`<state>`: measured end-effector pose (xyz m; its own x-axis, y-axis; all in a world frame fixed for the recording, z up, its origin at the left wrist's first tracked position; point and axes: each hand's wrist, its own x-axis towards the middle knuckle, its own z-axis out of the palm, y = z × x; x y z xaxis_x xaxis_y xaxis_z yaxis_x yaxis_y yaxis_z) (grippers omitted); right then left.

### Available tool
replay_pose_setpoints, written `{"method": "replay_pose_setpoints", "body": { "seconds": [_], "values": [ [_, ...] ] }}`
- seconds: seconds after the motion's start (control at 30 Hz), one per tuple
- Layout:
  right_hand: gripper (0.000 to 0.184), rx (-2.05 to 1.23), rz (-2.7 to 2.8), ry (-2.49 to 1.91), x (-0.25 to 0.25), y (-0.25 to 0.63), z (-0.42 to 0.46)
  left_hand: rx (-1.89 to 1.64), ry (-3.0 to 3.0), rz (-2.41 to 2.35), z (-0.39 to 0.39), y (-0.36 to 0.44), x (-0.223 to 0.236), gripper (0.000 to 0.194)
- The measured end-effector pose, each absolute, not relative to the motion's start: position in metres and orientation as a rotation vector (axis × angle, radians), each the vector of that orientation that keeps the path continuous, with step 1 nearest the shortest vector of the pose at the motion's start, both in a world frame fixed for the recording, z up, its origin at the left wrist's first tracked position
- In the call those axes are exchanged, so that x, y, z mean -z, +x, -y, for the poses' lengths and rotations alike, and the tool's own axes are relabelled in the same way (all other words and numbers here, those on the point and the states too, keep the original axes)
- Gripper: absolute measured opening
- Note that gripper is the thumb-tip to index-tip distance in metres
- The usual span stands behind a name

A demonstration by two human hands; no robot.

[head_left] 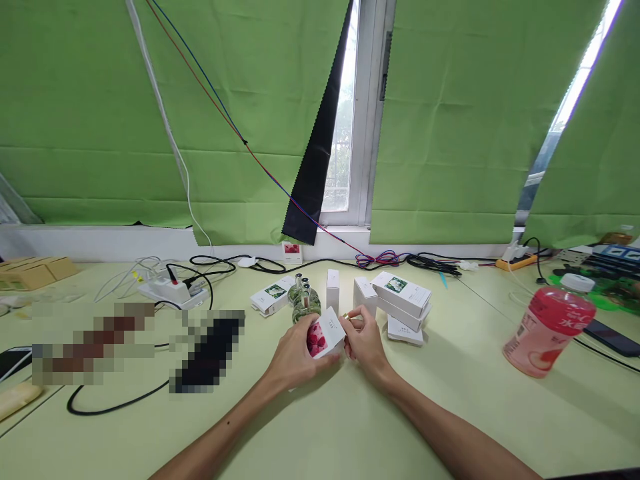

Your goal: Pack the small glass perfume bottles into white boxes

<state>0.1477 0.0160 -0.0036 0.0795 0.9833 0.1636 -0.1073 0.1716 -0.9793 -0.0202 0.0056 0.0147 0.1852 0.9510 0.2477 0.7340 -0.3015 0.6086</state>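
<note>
My left hand (294, 357) is wrapped round a small white box with a red berry picture (325, 334), held just above the pale green table (350, 427). My right hand (364, 340) is closed at the box's right end, fingers pinched at its flap, with a small gold-coloured thing just showing by its fingertips. Right behind the box stand small green glass bottles with silver caps (305, 300). Around them lie more white boxes: one with a green picture (273, 295), an upright one (333, 289), and a stack (401, 300) on the right.
A pink drink bottle (549, 325) stands at the right, a dark phone (613, 337) beyond it. A white power strip (173, 291) and black cables (215, 267) lie at the left. Cardboard boxes (35, 272) sit far left. Green curtains (100, 113) hang behind.
</note>
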Motion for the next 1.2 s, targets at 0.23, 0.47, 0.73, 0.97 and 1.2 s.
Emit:
{"method": "replay_pose_setpoints", "body": {
  "seconds": [0.23, 0.47, 0.73, 0.97, 1.2],
  "values": [
    [0.036, -1.134, 1.155, -1.035, 0.0045, 0.1485, -0.0177, -0.807, 2.137, -1.49, -0.0025, -0.02, -0.0198, 0.069],
    [0.036, -1.149, 1.153, -1.024, 0.0073, 0.147, -0.0188, -0.817, 2.143, -1.474, -0.0034, -0.02, -0.0191, 0.068],
    [0.04, -1.157, 1.147, -1.039, 0.0118, 0.1472, -0.0221, -0.829, 2.127, -1.509, -0.0037, -0.0185, -0.0188, 0.07],
    [0.034, -1.084, 1.165, -1.099, 0.0098, 0.1474, -0.0206, -0.834, 2.127, -1.518, -0.0039, -0.0183, -0.018, 0.073],
    [0.029, -1.042, 1.212, -1.112, 0.007, 0.1488, -0.0189, -0.838, 2.12, -1.526, -0.0026, -0.017, -0.0209, 0.075]
  ]
}}
